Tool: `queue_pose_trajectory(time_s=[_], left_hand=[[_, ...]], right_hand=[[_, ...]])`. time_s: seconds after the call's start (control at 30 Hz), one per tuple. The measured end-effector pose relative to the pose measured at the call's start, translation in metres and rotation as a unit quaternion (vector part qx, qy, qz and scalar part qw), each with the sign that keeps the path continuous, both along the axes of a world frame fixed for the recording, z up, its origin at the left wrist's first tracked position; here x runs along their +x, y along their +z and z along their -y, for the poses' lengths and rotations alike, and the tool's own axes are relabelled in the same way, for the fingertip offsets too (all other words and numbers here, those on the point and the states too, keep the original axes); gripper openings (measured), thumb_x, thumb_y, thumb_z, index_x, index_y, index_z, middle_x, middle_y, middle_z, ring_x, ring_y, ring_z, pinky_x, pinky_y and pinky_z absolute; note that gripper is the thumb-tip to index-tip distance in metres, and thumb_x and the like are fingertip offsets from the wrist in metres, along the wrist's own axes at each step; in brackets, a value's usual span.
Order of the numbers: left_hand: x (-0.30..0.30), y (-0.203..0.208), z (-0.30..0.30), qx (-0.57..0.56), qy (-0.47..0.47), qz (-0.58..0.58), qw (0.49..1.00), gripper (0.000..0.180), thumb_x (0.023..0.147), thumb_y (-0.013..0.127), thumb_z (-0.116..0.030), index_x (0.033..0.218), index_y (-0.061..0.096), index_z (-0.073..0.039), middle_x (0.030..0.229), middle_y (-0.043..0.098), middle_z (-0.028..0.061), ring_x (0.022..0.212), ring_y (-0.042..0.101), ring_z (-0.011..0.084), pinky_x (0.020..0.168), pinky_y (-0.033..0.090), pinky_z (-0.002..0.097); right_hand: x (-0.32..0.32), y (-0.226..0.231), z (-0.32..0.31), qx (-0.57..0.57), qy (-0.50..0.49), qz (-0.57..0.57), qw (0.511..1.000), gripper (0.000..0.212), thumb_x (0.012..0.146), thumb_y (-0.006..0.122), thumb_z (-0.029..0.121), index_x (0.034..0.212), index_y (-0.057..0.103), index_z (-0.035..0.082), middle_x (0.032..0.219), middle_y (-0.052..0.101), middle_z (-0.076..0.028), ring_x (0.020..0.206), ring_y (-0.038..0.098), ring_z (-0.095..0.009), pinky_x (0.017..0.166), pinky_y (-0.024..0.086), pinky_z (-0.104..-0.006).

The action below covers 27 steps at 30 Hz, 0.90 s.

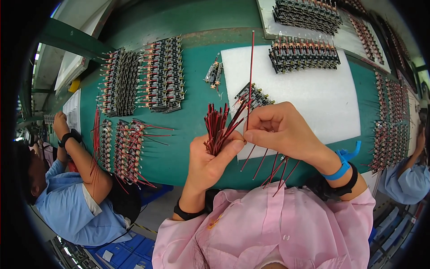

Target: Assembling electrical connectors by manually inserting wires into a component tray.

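My left hand (204, 163) is closed round a thick bundle of dark red and black wires (216, 125), whose ends fan upward. Close beside it, my right hand (286, 132) pinches one long red wire (251, 67) that stands nearly upright between thumb and fingers. Beyond the hands, a small group of circuit boards (256, 96) lies on a white foam sheet (320, 105). Several loose red-and-black wires (280, 175) stick out below my right hand toward my body; it hides what they come from.
Packed rows of circuit boards (163, 74) stand on the green mat (197, 60) at left, with wired boards (130, 150) nearer. Two loose boards (214, 74) lie left of the foam. Another row (304, 56) sits on its far edge. Blue-sleeved people (76, 204) work at both sides.
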<state>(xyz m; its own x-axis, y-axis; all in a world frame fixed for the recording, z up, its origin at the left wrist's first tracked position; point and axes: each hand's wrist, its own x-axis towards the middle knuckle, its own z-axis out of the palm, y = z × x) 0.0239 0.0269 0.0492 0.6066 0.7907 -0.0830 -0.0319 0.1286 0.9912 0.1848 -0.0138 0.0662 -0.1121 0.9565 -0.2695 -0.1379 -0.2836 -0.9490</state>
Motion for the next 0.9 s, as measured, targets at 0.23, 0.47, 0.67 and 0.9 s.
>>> queue_pose_trajectory(time_s=[0.23,0.47,0.67,0.9], left_hand=[[-0.003,-0.006,-0.002,0.016,-0.006,-0.026,1.0,0.004,0.073,0.055,-0.003,0.072,0.054,0.001,0.051,0.04,-0.0059,0.046,0.032,0.0011,0.041,0.022,0.0173],[-0.004,-0.015,-0.001,0.006,0.017,-0.021,1.0,0.007,0.073,0.054,-0.003,0.068,0.049,-0.002,0.051,0.038,-0.0043,0.045,0.031,0.0021,0.039,0.021,0.0182],[-0.007,-0.03,-0.001,-0.022,0.067,0.06,0.996,0.026,0.08,0.044,-0.012,0.059,0.029,-0.007,0.047,0.026,-0.0021,0.041,0.024,0.005,0.036,0.02,0.0208],[-0.016,-0.054,-0.001,-0.042,0.12,0.125,0.984,0.024,0.075,0.046,-0.004,0.058,0.029,-0.006,0.054,0.026,-0.0001,0.048,0.023,0.0087,0.042,0.02,0.0221]], right_hand=[[0.001,0.0,-0.001,0.003,0.019,0.047,0.999,0.005,0.07,0.055,0.003,0.068,0.053,-0.001,0.061,0.049,0.002,0.056,0.041,-0.002,0.048,0.032,-0.0162],[0.011,-0.004,-0.004,0.036,-0.032,0.122,0.991,0.006,0.067,0.056,0.004,0.064,0.053,0.0,0.057,0.047,0.003,0.052,0.038,-0.002,0.046,0.029,-0.0168],[0.047,-0.038,-0.015,0.099,-0.165,0.292,0.937,0.008,0.066,0.057,0.003,0.06,0.052,0.0,0.055,0.045,0.003,0.048,0.034,-0.002,0.044,0.027,-0.0172],[0.041,-0.048,-0.025,0.144,-0.173,0.337,0.914,0.009,0.066,0.056,0.003,0.06,0.051,-0.001,0.054,0.044,0.003,0.047,0.033,-0.002,0.042,0.026,-0.0176]])
